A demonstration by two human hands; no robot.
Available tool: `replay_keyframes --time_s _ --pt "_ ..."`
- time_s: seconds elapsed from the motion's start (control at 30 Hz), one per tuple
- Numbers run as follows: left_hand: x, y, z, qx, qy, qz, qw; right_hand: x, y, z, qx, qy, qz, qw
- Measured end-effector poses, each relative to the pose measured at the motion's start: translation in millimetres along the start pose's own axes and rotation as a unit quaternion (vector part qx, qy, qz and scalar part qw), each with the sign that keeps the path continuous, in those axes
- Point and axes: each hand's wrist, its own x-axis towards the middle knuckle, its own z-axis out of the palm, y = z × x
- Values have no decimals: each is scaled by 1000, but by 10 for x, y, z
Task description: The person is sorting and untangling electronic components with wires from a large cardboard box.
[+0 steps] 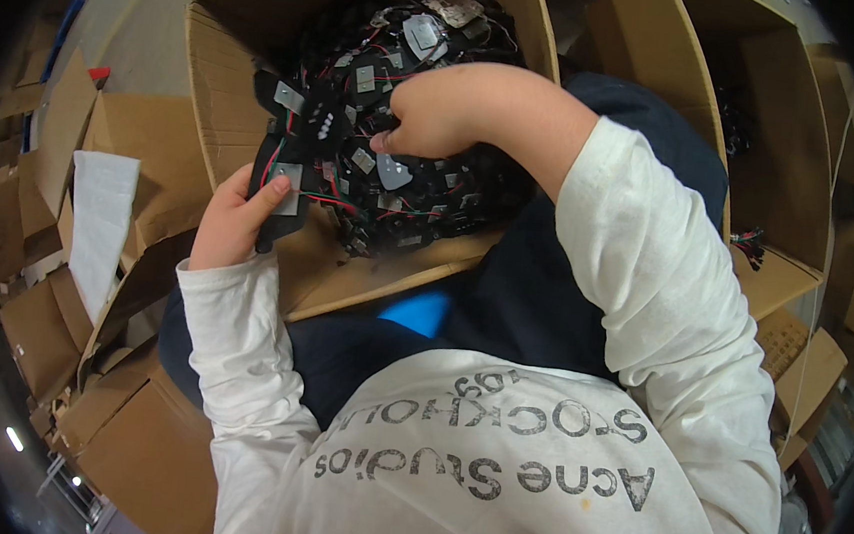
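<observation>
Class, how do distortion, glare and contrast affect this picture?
Head view: straight edges on the right-hand carton curve; head view: a light spot at lower left glares white; head view: tangled black parts merge darkly, their outlines hard to separate.

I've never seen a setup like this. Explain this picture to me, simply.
There is no machine here: these are a person's two bare hands, seen by a wide camera worn on the head and looking down. That lens makes straight edges bend toward the rim. The white shirt at the bottom is the wearer's own.

In front of them is an open cardboard box with a tangled pile of black parts, metal plates and thin coloured wires. The left hand holds a black part with metal plates, its thumb on one plate. The right hand reaches over the pile; whether it grips anything is unclear. More cardboard boxes stand around, and a white sheet is at the left.
</observation>
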Motion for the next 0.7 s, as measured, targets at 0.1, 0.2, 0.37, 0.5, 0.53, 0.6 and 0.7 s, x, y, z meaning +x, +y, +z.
replay_keyframes --time_s 0.1,0.2,0.37,0.5,0.53,0.6,0.7 --pt "-226 80 158 -38 -23 28 999 -84 -110 59 29 36 -10 999" --pt "-289 75 206 -83 -41 53 994 -77 -220 25 45 44 4 998" --pt "-287 245 246 -169 0 16 985 -84 -297 144 41 276 -154 948" --pt "-206 209 290 -155 -52 25 986 -87 -399 271 37 317 -268 909" --pt "-187 197 300 -168 -83 42 981 -101 -437 270 6 303 -263 916" --pt "-95 95 325 -144 -60 89 984 -54 -422 268 -36 284 -258 923" --pt "-32 129 324 -222 -82 66 969 77 -379 262 -34 350 -308 884"
